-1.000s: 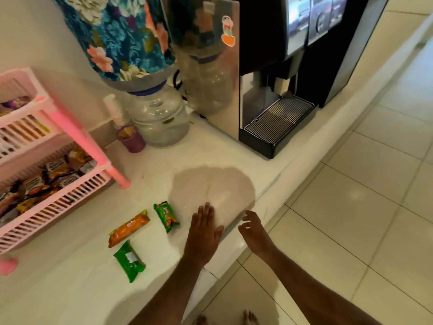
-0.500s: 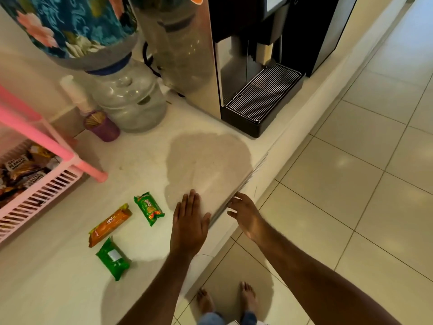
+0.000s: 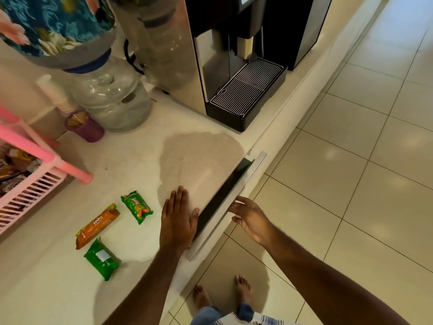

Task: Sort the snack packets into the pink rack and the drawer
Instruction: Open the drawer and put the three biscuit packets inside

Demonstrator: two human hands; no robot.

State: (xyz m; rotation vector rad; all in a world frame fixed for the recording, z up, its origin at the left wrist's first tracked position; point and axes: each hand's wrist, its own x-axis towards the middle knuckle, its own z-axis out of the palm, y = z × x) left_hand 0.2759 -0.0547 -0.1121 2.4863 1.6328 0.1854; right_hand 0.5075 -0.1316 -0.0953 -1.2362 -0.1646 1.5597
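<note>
Three snack packets lie on the white counter (image 3: 58, 289): an orange one (image 3: 97, 225), a green one with a biscuit picture (image 3: 137, 206), and a plain green one (image 3: 101, 259) nearest me. My left hand (image 3: 178, 221) rests flat on the counter just right of them, by the front edge. The drawer (image 3: 243, 191) under the counter stands slightly open, showing a dark gap. My right hand (image 3: 251, 219) is at the drawer front, fingertips hooked on its top edge. The pink rack (image 3: 35, 193) at far left holds several packets.
A coffee machine (image 3: 234, 66) with a drip tray stands at the back. A clear water bottle (image 3: 112, 97), a purple cup (image 3: 84, 127) and stacked white cups (image 3: 56, 95) sit left of it. My bare feet (image 3: 222, 294) stand on the tiled floor below.
The drawer has slid out from shut to slightly open under my right hand. My left hand stays flat on the counter. The view has tilted down and right.
</note>
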